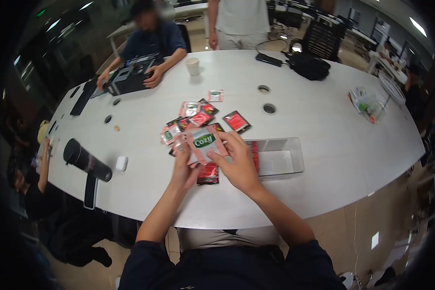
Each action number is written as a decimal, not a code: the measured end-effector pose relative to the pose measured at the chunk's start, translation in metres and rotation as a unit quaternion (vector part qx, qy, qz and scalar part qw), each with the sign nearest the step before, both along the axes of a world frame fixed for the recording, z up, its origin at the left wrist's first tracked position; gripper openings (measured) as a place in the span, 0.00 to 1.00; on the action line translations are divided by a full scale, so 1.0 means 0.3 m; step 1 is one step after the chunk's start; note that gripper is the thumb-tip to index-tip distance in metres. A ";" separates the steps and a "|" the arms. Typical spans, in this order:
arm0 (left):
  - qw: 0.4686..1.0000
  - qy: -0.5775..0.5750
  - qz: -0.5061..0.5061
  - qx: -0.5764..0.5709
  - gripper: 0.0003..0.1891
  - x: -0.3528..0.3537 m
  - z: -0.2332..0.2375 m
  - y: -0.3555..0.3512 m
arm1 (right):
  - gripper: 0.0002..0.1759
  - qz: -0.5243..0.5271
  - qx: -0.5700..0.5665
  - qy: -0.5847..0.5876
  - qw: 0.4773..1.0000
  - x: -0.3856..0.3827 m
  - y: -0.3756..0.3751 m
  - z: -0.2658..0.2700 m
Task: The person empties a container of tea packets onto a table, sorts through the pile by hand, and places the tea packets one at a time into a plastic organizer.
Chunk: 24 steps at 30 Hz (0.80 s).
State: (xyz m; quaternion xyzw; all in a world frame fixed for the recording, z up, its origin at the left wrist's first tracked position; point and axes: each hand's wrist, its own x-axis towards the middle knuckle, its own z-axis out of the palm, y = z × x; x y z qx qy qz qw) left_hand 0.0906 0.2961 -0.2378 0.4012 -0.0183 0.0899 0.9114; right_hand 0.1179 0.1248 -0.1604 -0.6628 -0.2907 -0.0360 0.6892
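Observation:
My left hand (181, 169) and my right hand (238, 163) together hold a few pink sachets, the front one a pink and silver sachet (203, 141) with "Cozy" on a green label. Below them on the table lies a stack of red and black sachets (208, 175), partly covered by my hands. Behind is a loose pile of pink and of red-and-black sachets (201, 118). One red and black sachet (237, 121) lies apart to the right, and a pink sachet (216, 95) lies farther back. Beside my right hand stands a clear plastic bin (300, 157) with red sachets (255, 157) at its left end.
On the left are a dark bottle (88, 160), a white earbud case (122, 164) and a phone (90, 191). A paper cup (192, 66), a black bag (308, 66) and a plastic bag (365, 104) stand farther off. Across the table a person handles a black case (133, 76).

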 end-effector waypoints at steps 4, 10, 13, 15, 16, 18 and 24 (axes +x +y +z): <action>0.991 -0.036 -0.085 -0.098 0.35 0.025 0.142 -0.063 | 0.26 -0.125 -0.121 -0.151 0.973 -0.036 0.047 -0.033; 0.997 0.008 -0.066 -0.049 0.27 0.015 0.065 -0.015 | 0.37 -0.229 -0.272 -0.221 0.908 -0.050 0.100 -0.021; 0.996 0.039 -0.069 -0.042 0.22 -0.004 0.105 -0.026 | 0.43 -0.162 -0.242 -0.223 0.930 -0.017 0.083 -0.009; 0.998 0.021 -0.055 -0.026 0.25 -0.010 0.083 -0.037 | 0.42 -0.084 -0.239 -0.219 0.942 0.017 0.057 0.010; 0.996 0.015 -0.089 -0.013 0.27 -0.005 0.047 -0.008 | 0.39 -0.049 -0.234 -0.189 0.952 0.024 0.041 0.024; 0.993 -0.015 -0.118 -0.008 0.29 -0.010 0.070 -0.023 | 0.36 -0.021 -0.235 -0.157 0.959 0.041 0.004 0.050; 0.991 0.030 -0.128 0.026 0.29 -0.025 0.125 -0.040 | 0.15 -0.123 -0.197 -0.084 0.969 0.088 -0.193 0.170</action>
